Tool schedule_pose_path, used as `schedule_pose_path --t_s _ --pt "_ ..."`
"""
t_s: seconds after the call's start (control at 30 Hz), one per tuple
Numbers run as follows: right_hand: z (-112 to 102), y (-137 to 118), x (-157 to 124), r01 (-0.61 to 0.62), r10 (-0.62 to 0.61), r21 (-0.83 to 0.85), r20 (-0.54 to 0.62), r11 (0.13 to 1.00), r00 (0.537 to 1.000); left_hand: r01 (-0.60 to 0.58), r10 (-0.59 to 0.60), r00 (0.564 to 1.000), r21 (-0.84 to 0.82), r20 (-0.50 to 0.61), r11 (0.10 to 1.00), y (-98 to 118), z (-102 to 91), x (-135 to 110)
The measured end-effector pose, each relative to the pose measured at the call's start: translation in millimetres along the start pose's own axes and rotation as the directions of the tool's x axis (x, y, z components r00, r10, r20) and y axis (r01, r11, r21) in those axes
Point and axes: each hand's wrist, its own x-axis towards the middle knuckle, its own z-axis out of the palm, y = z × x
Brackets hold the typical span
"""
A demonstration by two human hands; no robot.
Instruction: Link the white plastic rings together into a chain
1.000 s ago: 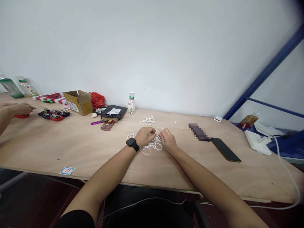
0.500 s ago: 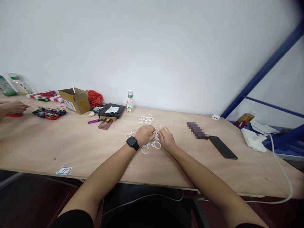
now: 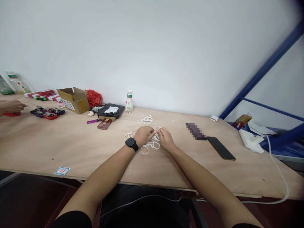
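Honestly, barely any change.
Left hand (image 3: pixel 143 134) and right hand (image 3: pixel 165 138) still pinching one white ring (image 3: pixel 157 127) between closed fingertips; looks mid-fiddle.

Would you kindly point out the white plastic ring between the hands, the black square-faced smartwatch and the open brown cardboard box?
White plastic ring (image 3: pixel 157 126): head view, far arc.
Black square-faced smartwatch (image 3: pixel 130 142): head view, screen.
Open brown cardboard box (image 3: pixel 80 102): head view, side wall.

A broad stretch of tabletop (image 3: pixel 90 148) lies open left of the left hand (image 3: pixel 143 135). Straight beyond it, loose white rings (image 3: pixel 148 119) obstruct a low pass; back left, a dark-red box (image 3: pixel 104 124) and bottle (image 3: pixel 129 103) stand in the way. Rightward, a gap ends at a phone (image 3: pixel 221 148).
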Motion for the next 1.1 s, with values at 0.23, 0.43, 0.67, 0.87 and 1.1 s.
schedule_pose_path --t_s 0.23,0.43,0.67,0.87,1.1 --pt "-1 -1 0 -0.030 0.030 0.054 0.000 0.998 1.000 0.004 -0.015 0.995 -0.103 -0.100 0.995 6 2.4 0" --pt "-3 -2 -1 -0.022 0.021 -0.047 -0.030 0.999 0.999 0.224 -0.282 0.952 -0.361 -0.116 0.905 13 9.1 0" --pt "-2 0 0 -0.001 -0.003 -0.096 -0.046 0.995 0.999 0.298 -0.382 0.922 -0.516 -0.061 0.803 16 8.8 2" --pt "2 -1 -2 -0.007 0.000 -0.171 -0.042 0.985 0.999 0.295 -0.367 0.930 -0.551 -0.023 0.781 12 12.3 0" --pt "-2 1 0 -0.063 0.061 -0.101 -0.030 0.993 0.998 0.304 -0.283 0.952 -0.457 0.116 0.836 6 2.3 2"
